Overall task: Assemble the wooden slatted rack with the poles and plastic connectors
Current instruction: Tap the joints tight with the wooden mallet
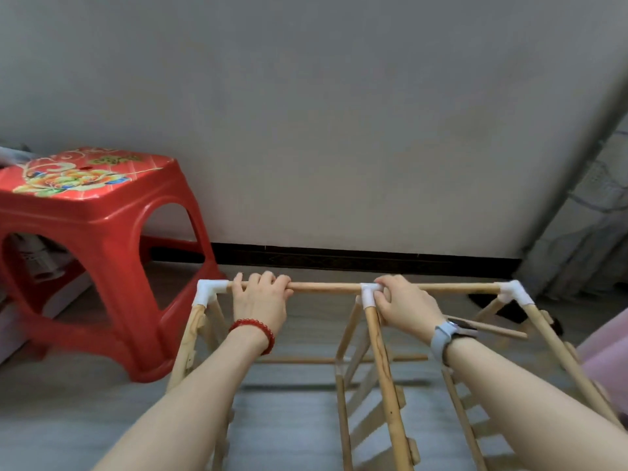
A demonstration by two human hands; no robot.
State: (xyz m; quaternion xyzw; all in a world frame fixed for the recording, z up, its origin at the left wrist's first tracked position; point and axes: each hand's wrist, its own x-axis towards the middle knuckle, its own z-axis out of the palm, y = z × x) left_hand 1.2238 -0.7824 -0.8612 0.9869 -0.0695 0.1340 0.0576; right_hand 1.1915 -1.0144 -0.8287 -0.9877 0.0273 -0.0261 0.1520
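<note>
While both forearms reach forward over the half-built wooden rack (373,385), the left hand (260,302) curls its fingers over the top horizontal pole (326,287), gripping it just right of the white corner connector on the left (208,291). At the middle of that pole, the right hand (407,307) wraps around the white T-shaped connector (368,295), thumb pressed against its lower stem and fingers folded over the top. From this connector a wooden pole (384,368) slopes down toward the camera. Farther right, a second white corner connector (513,292) caps the far end of the top pole, and another pole (560,355) descends from it. Slatted side frames hang below the left and right corners, their lower ends running out of the picture. A red bead bracelet (255,331) circles the left wrist, and a watch with a pale grey-blue strap (448,331) sits on the right one. On the grey floor beyond lie two loose thin poles, one crosswise under the frame (306,360) and one beside the right wrist (492,329). A red plastic stool (88,239) with a floral top stands to the left against the pale wall (339,113), above a dark skirting board (339,258). Something pink (608,355), possibly fabric, shows at the right edge.
</note>
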